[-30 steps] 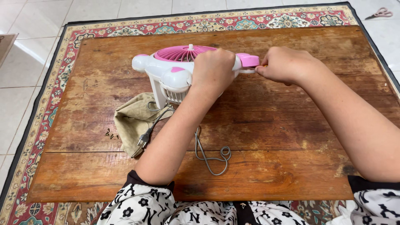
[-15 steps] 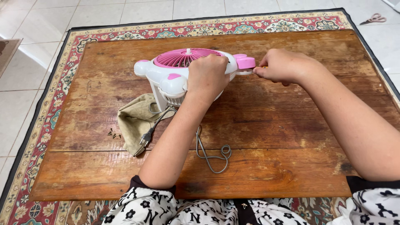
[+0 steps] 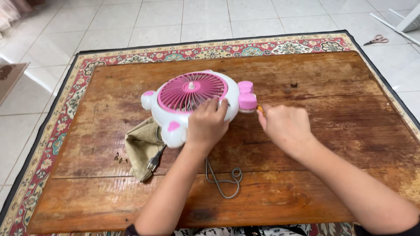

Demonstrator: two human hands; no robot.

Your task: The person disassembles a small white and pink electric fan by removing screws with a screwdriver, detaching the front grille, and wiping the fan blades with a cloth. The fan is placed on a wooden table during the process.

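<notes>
A small white fan with a pink grille (image 3: 191, 92) lies tilted, face up, on the wooden table (image 3: 306, 144). My left hand (image 3: 206, 123) grips the fan's lower right rim. My right hand (image 3: 284, 126) is closed around a small orange-tipped tool (image 3: 260, 109), held right beside the fan's pink bow at the right side. The tool is mostly hidden in my fist.
A beige cloth (image 3: 142, 146) lies under the fan's left side, with the grey cord and plug (image 3: 153, 165) trailing to the front. Several small screws (image 3: 119, 157) sit left of the cloth. Scissors (image 3: 376, 40) lie on the tiled floor far right. A patterned rug (image 3: 52, 126) surrounds the table.
The fan has been tipped so its pink grille faces up more. Both hands came nearer to me with it, and the view shifted to show more floor beyond.
</notes>
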